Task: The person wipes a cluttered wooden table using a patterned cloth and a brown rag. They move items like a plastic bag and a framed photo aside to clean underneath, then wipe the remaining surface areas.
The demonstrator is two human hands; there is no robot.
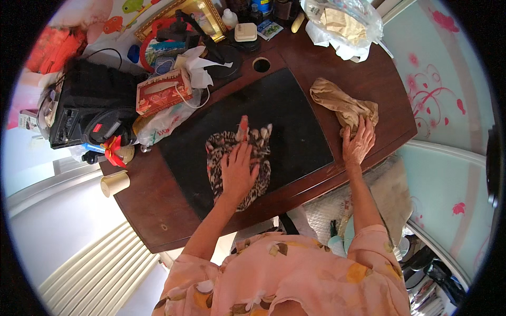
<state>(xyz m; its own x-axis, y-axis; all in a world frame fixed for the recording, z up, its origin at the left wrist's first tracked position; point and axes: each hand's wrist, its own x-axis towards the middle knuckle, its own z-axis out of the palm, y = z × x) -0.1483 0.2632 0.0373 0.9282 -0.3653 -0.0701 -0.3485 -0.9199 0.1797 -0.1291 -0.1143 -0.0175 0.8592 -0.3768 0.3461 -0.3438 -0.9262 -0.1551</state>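
Note:
A folded leopard-print cloth (259, 185) lies on the black desk mat (292, 106), with a reddish strip standing out at its upper edge. My left hand (237, 170) rests flat on the cloth, its fingers slightly spread. To the right, a crumpled tan cloth (336, 96) lies on the brown wooden desk (300, 51). My right hand (359, 140) touches the lower end of that tan cloth with its fingertips; whether the fingers grip it is hard to tell.
A red tissue box (164, 93), a plastic bag (168, 122) and a black device (95, 94) stand at the desk's left side. Near the left edge a paper cup (115, 183) lies on its side. A clear bag (344, 23) with brown paper stands at the back right.

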